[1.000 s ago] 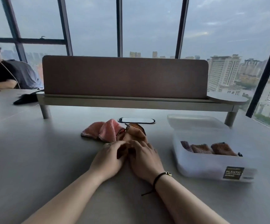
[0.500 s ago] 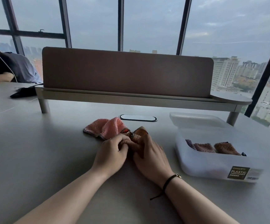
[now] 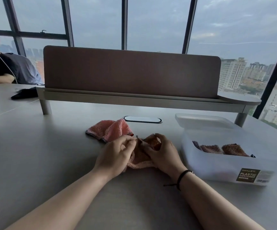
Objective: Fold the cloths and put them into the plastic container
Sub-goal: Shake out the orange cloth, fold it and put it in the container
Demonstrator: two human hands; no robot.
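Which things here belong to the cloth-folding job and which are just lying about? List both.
Job: brown cloth gripped by left hand and right hand; pink cloth; plastic container holding folded cloths.

Lying about: container lid; black item; desk divider.

Desk divider (image 3: 131, 72), seated person (image 3: 3, 70), maybe dark cloth (image 3: 25, 93)

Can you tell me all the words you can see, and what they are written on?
"PLASTIC CONTAINER": on the dark label stuck to the front of the plastic container.
Small print above and below those words, and on the pale sticker beside the label: too blurred to read.
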